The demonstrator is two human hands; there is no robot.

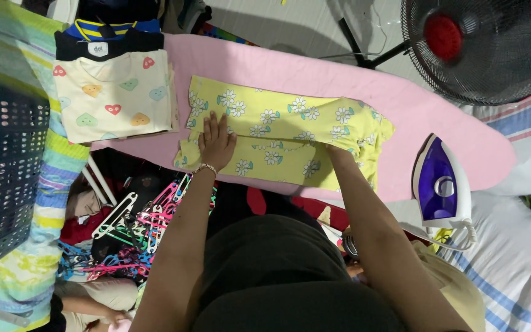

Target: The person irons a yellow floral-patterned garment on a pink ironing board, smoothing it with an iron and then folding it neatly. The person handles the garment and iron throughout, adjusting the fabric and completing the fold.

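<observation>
A yellow garment (278, 123) printed with white daisies lies spread on the pink ironing board (339, 80). My left hand (216, 140) presses flat on its left part, fingers apart. My right hand (334, 150) is tucked under a folded flap of the garment near its lower middle, so its fingers are hidden. A purple and white iron (440, 184) stands on the board's right end, apart from both hands.
A stack of folded clothes, topped by a cream shirt with coloured hearts (115, 92), sits on the board's left end. A dark laundry basket (4, 166) is at far left. Coloured hangers (142, 227) lie on the floor. A fan (480, 43) stands at upper right.
</observation>
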